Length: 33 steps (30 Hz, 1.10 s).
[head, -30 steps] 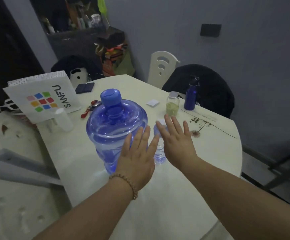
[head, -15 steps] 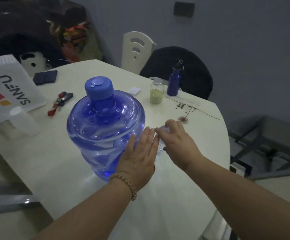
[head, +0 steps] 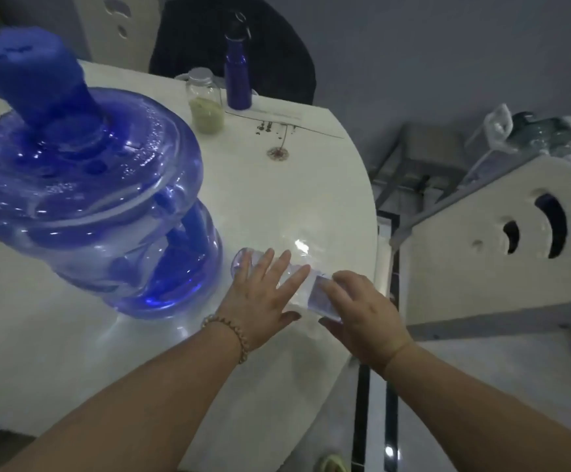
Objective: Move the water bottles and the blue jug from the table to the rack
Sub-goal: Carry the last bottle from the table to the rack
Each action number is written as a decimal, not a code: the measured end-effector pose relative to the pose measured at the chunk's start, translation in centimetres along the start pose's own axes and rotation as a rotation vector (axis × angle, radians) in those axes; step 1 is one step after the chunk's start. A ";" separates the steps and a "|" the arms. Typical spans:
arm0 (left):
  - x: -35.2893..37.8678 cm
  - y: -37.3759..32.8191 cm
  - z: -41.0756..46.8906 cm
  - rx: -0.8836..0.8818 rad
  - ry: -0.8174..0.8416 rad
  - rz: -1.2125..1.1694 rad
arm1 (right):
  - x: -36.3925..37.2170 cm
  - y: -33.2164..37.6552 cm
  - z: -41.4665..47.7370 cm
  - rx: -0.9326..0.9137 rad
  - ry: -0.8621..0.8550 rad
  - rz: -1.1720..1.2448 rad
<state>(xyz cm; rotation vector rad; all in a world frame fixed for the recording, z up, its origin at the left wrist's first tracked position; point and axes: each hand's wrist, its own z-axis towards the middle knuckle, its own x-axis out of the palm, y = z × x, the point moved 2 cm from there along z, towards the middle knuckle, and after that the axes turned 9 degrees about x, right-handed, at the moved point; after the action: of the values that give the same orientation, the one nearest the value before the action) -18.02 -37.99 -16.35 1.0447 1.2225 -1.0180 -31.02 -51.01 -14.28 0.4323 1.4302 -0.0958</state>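
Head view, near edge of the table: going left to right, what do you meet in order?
blue jug → left hand → right hand → white chair. The clear water bottle is left out, since it lies under both hands and spans them.

head camera looks steeply down, close over the table.

You've a translucent blue jug left, cap solid blue. Near water bottle clear, label prob. bluish. Table cream w/ dark flower print. Far flask deep blue.
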 end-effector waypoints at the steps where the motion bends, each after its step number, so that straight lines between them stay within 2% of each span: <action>1: 0.6 -0.5 0.2 0.013 0.005 -0.007 | 0.6 -0.1 -0.8 0.038 0.029 -0.015; 3: 1.2 -1.0 0.3 0.022 0.027 -0.004 | 1.7 0.1 -1.7 0.039 0.064 -0.034; 8: 1.8 0.0 1.0 0.121 -0.008 0.021 | 3.4 0.8 -2.4 -0.020 0.007 -0.142; 11: 2.1 1.4 1.6 0.135 0.112 0.047 | 4.1 0.9 -2.1 0.051 0.092 -0.233; 13: 2.3 1.6 2.0 0.116 0.157 0.083 | 4.7 1.0 -1.3 0.141 0.162 -0.174; 15: 1.9 1.4 2.2 0.116 0.164 0.081 | 5.0 1.3 -0.7 0.199 0.154 -0.152; 20: 0.3 -0.1 2.4 0.114 0.153 0.083 | 3.4 0.4 -0.8 0.146 0.126 -0.209; 27: -9.5 -6.8 10.8 0.210 -0.139 0.088 | -8.7 -7.7 -3.3 0.199 -0.097 -0.298; 33: -18.5 -19.8 23.4 0.282 -0.433 0.103 | -21.7 -21.3 -8.4 0.229 -0.243 -0.395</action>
<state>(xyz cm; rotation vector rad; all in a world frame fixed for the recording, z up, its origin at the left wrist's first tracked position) -33.56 -64.45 2.05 1.0197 0.6804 -1.2802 -48.99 -71.88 1.21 0.3065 1.2512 -0.6158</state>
